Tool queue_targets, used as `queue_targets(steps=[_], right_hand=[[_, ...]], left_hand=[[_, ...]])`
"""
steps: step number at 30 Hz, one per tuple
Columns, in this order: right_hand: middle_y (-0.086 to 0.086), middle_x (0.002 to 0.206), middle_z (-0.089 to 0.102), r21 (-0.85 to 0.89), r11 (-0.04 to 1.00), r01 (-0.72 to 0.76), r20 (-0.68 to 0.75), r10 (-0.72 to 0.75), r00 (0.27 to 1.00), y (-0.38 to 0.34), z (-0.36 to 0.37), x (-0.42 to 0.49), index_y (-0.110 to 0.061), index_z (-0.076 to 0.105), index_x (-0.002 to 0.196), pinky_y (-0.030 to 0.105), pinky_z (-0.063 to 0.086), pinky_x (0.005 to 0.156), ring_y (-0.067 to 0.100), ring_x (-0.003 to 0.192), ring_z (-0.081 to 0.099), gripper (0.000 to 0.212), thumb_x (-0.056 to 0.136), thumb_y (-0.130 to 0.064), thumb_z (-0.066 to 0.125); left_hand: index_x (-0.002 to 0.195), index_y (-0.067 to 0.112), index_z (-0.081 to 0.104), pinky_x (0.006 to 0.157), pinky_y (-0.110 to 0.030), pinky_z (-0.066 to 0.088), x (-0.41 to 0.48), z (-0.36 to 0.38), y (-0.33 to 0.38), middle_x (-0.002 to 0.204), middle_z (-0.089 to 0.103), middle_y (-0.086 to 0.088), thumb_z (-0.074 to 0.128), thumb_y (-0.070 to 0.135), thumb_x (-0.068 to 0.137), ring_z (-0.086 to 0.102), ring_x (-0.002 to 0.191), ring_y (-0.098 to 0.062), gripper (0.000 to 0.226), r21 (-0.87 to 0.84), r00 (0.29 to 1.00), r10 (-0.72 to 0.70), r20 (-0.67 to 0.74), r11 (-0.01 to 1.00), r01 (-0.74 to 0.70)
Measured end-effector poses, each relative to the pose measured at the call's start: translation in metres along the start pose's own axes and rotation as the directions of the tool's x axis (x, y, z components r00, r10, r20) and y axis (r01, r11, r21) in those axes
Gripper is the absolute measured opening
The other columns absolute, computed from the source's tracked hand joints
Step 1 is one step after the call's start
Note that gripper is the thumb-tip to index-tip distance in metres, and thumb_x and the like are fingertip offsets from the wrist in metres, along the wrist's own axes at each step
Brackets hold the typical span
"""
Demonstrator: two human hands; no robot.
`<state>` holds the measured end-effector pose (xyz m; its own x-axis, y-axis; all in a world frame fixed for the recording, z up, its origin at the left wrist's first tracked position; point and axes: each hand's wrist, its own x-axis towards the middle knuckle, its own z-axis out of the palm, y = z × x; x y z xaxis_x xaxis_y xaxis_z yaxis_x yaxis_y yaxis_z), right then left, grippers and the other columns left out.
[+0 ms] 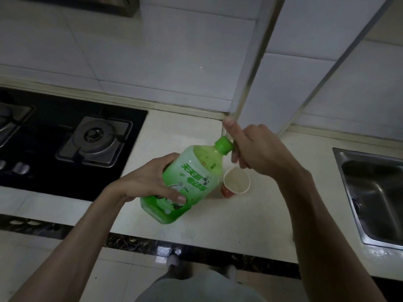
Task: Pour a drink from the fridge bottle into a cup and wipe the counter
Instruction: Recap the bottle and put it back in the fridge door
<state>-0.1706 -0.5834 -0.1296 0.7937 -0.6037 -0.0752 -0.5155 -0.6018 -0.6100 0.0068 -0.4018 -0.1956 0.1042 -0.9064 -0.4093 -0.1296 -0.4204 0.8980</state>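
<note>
- Green plastic drink bottle (192, 177) was held tilted over the pale stone desk (250, 225), base towards the person and neck towards the wall. Whether its base touched the desk could not be told.
- The left hand (150, 182) was wrapped round the bottle's lower body, thumb across the label.
- The right hand (259, 149) sat at the green screw cap (222, 145), fingers curled against its right side and 1 digit sticking straight up. Whether it truly gripped the cap could not be told. The cap was still on.
- The red paper cup (236, 182) stood upright on the desk just beside the bottle's shoulder, below the right hand.
- Risk 1: uncapped at that tilt, the drink would probably run onto the desk before the neck was aimed at the cup.
- Risk 2: the cup looked light, and a knock from the bottle or the right wrist would likely tip it.
- Risk 3: a 1-handed hold on a smooth, bulky bottle could slip while the cap was twisted.
- The steel sink (375, 192) lay to the right and the black gas hob (65, 149) to the left, both apart from the cup.
</note>
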Motion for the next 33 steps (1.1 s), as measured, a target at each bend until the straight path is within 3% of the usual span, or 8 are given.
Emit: queue_targets(steps=[5, 9, 13, 16, 19, 23, 29, 33], right_hand=[[-0.019, 0.103, 0.059, 0.098, 0.98, 0.171, 0.154, -0.185, 0.971, 0.007, -0.005, -0.002, -0.036, 0.052, 0.126, 0.014, 0.052, 0.071, 0.0, 0.08, 0.061, 0.038, 0.09, -0.032, 0.063], [-0.005, 0.079, 0.066, 0.095, 0.98, 0.173, 0.087, -0.181, 0.98, 0.006, 0.011, 0.0, -0.028, 0.062, 0.102, 0.024, 0.051, 0.065, 0.01, 0.07, 0.062, 0.014, 0.089, -0.03, 0.064], [0.009, 0.061, 0.062, -0.029, 0.987, 0.157, 0.025, -0.157, 0.987, -0.003, 0.027, 0.0, -0.01, 0.062, 0.072, 0.041, 0.05, 0.058, 0.027, 0.055, 0.056, 0.064, 0.084, -0.068, 0.039], [0.001, 0.06, 0.061, -0.019, 0.991, 0.133, 0.041, -0.132, 0.99, -0.008, 0.031, 0.0, -0.017, 0.062, 0.076, 0.042, 0.052, 0.061, 0.019, 0.054, 0.057, 0.069, 0.08, -0.077, 0.028], [0.006, 0.069, 0.064, 0.019, 0.986, 0.167, 0.053, -0.168, 0.984, -0.012, 0.031, 0.003, -0.02, 0.059, 0.091, 0.04, 0.05, 0.062, 0.024, 0.065, 0.061, 0.045, 0.087, -0.062, 0.042], [-0.002, 0.056, 0.055, -0.104, 0.972, 0.212, -0.037, -0.217, 0.975, -0.021, 0.039, 0.009, -0.017, 0.062, 0.073, 0.028, 0.037, 0.052, 0.013, 0.049, 0.047, 0.045, 0.095, -0.053, 0.044], [0.0, 0.046, 0.037, -0.209, 0.967, -0.146, -0.218, 0.1, 0.971, -0.03, 0.053, 0.022, -0.008, 0.046, 0.051, 0.025, 0.032, 0.051, 0.018, 0.043, 0.038, 0.062, 0.096, -0.051, 0.04], [-0.004, 0.046, 0.045, -0.286, 0.95, 0.123, -0.091, -0.155, 0.984, -0.034, 0.05, 0.02, -0.012, 0.055, 0.058, 0.023, 0.028, 0.05, 0.013, 0.041, 0.04, 0.072, 0.092, -0.069, 0.026]], left_hand=[[0.126, 0.017, 0.055, 0.089, -0.051, 0.058, -0.009, -0.009, -0.008, 0.112, 0.073, -0.008, 0.092, 0.005, 0.058, 0.072, 0.102, -0.026, 0.078, -0.007, 0.999, -0.021, -0.04, 1.0, 0.021], [0.121, 0.018, 0.057, 0.084, -0.042, 0.06, -0.012, -0.014, -0.01, 0.108, 0.073, -0.006, 0.09, -0.002, 0.061, 0.072, 0.099, -0.022, 0.072, 0.027, 0.998, -0.018, -0.054, 0.999, 0.02], [0.121, 0.019, 0.056, 0.082, -0.037, 0.061, -0.015, -0.016, -0.014, 0.107, 0.073, -0.003, 0.09, -0.001, 0.061, 0.072, 0.098, -0.019, 0.072, 0.051, 0.999, -0.018, -0.033, 0.998, 0.02], [0.121, 0.02, 0.056, 0.082, -0.037, 0.061, -0.017, -0.021, -0.016, 0.107, 0.073, -0.003, 0.091, 0.0, 0.061, 0.072, 0.098, -0.019, 0.072, 0.053, 0.999, -0.008, -0.037, 0.999, 0.01], [0.121, 0.021, 0.056, 0.08, -0.035, 0.061, -0.02, -0.026, -0.016, 0.107, 0.073, -0.001, 0.091, 0.001, 0.061, 0.072, 0.098, -0.017, 0.072, 0.074, 1.0, 0.0, -0.02, 0.997, 0.002], [0.118, 0.023, 0.058, 0.078, -0.034, 0.061, -0.023, -0.033, -0.015, 0.105, 0.073, 0.0, 0.091, 0.001, 0.061, 0.073, 0.095, -0.017, 0.07, 0.075, 1.0, 0.011, -0.025, 0.997, -0.009], [0.12, 0.031, 0.056, 0.079, -0.028, 0.059, -0.022, -0.032, -0.016, 0.106, 0.071, 0.01, 0.095, 0.013, 0.057, 0.07, 0.095, -0.005, 0.076, 0.138, 0.995, 0.033, -0.096, 0.99, -0.02], [0.121, 0.025, 0.057, 0.082, -0.035, 0.06, -0.028, -0.042, -0.02, 0.108, 0.072, 0.004, 0.093, 0.005, 0.06, 0.071, 0.099, -0.013, 0.074, 0.098, 0.998, 0.044, -0.034, 0.994, -0.04]])
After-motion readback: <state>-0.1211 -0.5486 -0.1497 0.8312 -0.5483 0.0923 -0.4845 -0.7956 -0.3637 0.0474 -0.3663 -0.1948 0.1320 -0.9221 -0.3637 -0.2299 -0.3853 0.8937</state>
